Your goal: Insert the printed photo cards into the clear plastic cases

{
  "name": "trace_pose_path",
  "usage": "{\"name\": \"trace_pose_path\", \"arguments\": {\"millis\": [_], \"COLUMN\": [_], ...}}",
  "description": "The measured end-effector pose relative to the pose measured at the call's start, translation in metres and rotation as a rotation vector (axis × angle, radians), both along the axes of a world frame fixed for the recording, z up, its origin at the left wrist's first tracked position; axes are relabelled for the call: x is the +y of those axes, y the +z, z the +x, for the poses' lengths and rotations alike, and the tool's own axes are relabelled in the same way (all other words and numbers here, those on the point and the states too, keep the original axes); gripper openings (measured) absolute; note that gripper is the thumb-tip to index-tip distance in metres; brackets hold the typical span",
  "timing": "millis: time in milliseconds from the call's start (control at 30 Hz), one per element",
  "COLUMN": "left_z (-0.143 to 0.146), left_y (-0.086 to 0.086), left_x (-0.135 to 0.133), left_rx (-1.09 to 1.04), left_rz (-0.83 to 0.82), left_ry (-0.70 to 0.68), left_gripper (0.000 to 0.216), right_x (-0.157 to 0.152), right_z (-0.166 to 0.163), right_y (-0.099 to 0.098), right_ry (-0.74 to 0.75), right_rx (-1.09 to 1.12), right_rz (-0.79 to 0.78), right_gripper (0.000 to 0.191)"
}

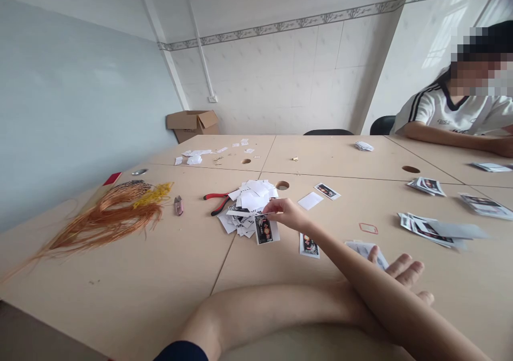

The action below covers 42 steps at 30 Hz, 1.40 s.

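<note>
My right hand (285,213) reaches left across my other arm, and its fingertips pinch the top edge of a photo card (264,229). That card lies at the front of a heap of white-backed cards (249,203) on the tan table (160,275). My left hand (403,273) rests on the table to the right, partly hidden under my right forearm. Its fingers are stretched out and apart, and the thumb lies by a small stack of cards (363,250). Another single photo card (309,245) lies between my hands.
Red-handled pliers (214,200) and a small cutter (178,205) lie left of the heap, beside a bundle of orange fibres (108,216). More card stacks (428,230) lie at the right. A person in a white shirt (452,112) sits at the far right. A cardboard box (192,124) stands by the wall.
</note>
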State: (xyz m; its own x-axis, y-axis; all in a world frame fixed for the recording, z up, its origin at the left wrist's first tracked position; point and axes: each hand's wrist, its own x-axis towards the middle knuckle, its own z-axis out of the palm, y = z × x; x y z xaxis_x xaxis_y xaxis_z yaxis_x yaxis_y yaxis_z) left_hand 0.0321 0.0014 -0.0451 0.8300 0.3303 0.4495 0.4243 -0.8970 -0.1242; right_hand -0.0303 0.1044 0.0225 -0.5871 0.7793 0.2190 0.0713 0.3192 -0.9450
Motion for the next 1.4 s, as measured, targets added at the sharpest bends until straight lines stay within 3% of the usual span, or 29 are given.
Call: {"name": "trace_pose_path", "arguments": {"millis": [167, 300, 433, 633, 833, 1000, 1100, 1200, 1300, 1400], "left_z": [0.000, 0.001, 0.002, -0.001, 0.007, 0.000, -0.008, -0.012, -0.012, -0.013], "left_y": [0.005, -0.002, -0.005, 0.008, -0.003, 0.012, 0.028, 0.040, 0.045, 0.047], "left_x": [0.002, 0.002, 0.000, 0.001, 0.001, 0.000, 0.005, 0.009, 0.012, 0.014], "left_rx": [0.051, 0.014, -0.081, -0.005, -0.058, 0.013, 0.023, -0.074, -0.338, -0.656], "left_rz": [0.024, 0.059, -0.052, -0.108, -0.191, -0.257, -0.286, -0.350, -0.527, -0.675], "left_ry": [-0.010, -0.033, 0.019, -0.050, -0.009, 0.017, -0.127, -0.054, 0.062, 0.213], "left_gripper": [0.037, 0.040, 0.037, 0.035, 0.034, 0.038, 0.050, 0.027, 0.019, 0.025], "right_x": [0.002, 0.002, 0.002, 0.003, 0.006, -0.010, -0.027, -0.045, -0.064, -0.083], "right_z": [-0.001, -0.001, -0.001, 0.002, 0.002, 0.010, 0.042, 0.102, 0.171, 0.215], "right_y": [-0.005, -0.008, -0.008, -0.004, -0.006, 0.014, 0.039, 0.049, 0.028, -0.010], "right_ry": [0.061, 0.094, 0.087, 0.069, 0.019, -0.054, -0.088, -0.197, -0.316, -0.412], "right_rx": [0.007, 0.044, 0.092, 0.159, 0.255, 0.370, 0.500, 0.577, 0.679, 0.579], "right_rz": [-0.015, -0.044, -0.096, -0.161, -0.192, -0.215, -0.266, -0.308, -0.320, -0.436], "right_gripper": [0.009, 0.009, 0.004, 0.008, 0.015, 0.021, 0.022, 0.020, 0.020, 0.022]}}
